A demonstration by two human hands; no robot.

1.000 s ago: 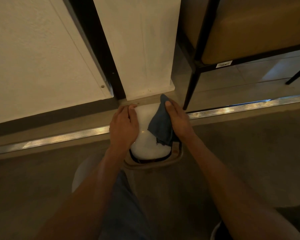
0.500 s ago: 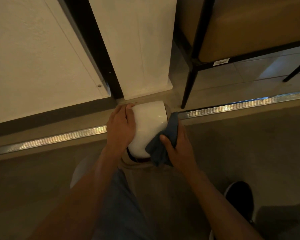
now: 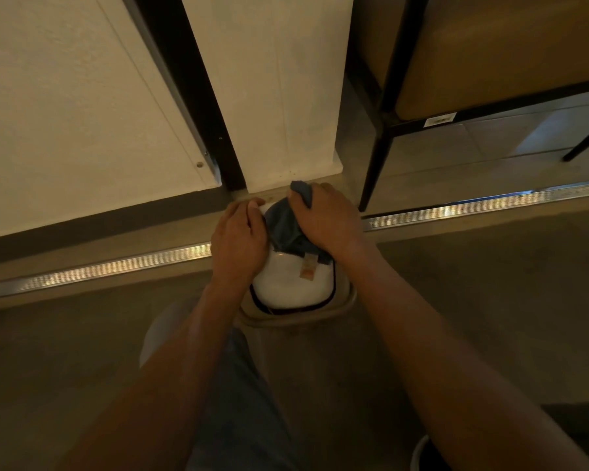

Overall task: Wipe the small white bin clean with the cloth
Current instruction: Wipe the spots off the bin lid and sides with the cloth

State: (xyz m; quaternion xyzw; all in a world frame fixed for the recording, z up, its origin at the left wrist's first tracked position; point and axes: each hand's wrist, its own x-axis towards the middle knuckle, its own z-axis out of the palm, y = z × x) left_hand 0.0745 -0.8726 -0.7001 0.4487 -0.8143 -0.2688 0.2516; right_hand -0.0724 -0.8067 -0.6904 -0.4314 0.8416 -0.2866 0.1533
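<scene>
Two hands are on the job, both mine to steer from here. My right hand [image 3: 327, 220] is curled over the blue cloth [image 3: 286, 229], fingers bunching it and pressing it down on the far end of the small white bin [image 3: 289, 283]. Half a second ago that hand sat low at the bin's near right side; it has since swept up to about 1 o'clock of the bin, so the stroke has run the length of the top. I judge the wipe to be mid-course, with the near end and sides likely left to do. My left hand [image 3: 240, 241] lies flat along the bin's left flank at 10 o'clock, fingers straight and together, bracing it as before.

The bin lies on the floor at frame centre, just below the white pillar [image 3: 272, 90], its dark-rimmed mouth toward me.

Count: one bin, one cloth, one small orange label [image 3: 307, 268] on the bin's top. At 1 o'clock stands one black-framed seat [image 3: 490, 56]; one metal floor strip [image 3: 483, 207] crosses behind the bin.
</scene>
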